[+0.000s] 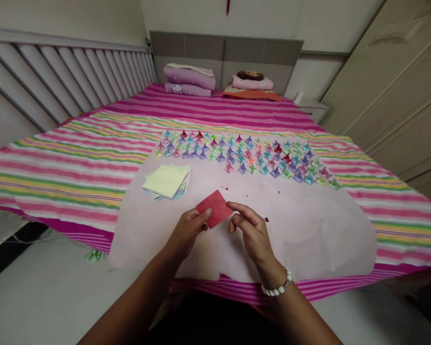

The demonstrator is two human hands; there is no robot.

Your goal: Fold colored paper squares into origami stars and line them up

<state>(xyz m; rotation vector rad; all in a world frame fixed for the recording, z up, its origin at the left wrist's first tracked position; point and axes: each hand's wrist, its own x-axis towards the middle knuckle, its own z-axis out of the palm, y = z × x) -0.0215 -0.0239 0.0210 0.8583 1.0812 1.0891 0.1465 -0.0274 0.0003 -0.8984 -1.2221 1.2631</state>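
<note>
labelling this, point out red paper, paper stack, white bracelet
Red paper (220,209), head view: middle of its face
Paper stack (166,181), head view: pale yellow top sheet
White bracelet (282,289), head view: outer beads

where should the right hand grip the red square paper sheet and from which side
Probably at the right corner of the red square paper sheet, in a light pinch from the right: turned like a diamond, it points that corner toward the right hand, while the left hand holds the lower-left edge.
</note>
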